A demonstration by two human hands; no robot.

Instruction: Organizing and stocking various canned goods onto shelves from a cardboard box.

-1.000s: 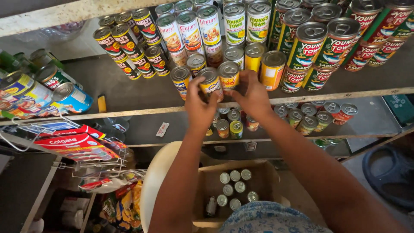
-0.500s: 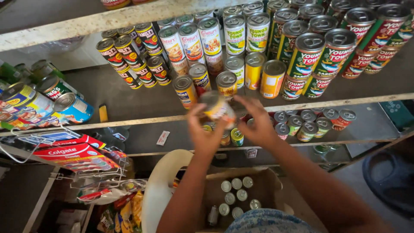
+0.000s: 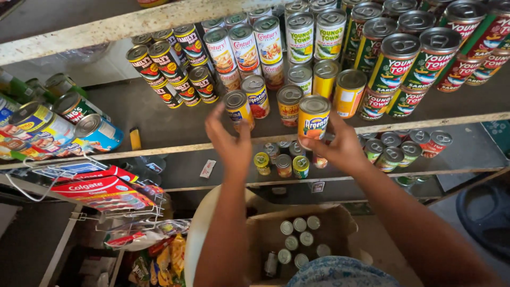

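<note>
Since the earlier frame, my right hand (image 3: pixel 342 149) has lifted the yellow can (image 3: pixel 313 119), gripping it above the shelf edge (image 3: pixel 159 149); left hand (image 3: pixel 228 141) is open, empty. Risk: knocking neighbouring cans (image 3: pixel 289 103) over.

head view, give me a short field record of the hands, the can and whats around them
right hand: holds a yellow can upright at the shelf edge
left hand: open, empty, beside a small yellow and red can
shelf: rows of cans, red-green tall cans at right
below: open cardboard box with cans inside
left side: wire rack with red cartons
</note>
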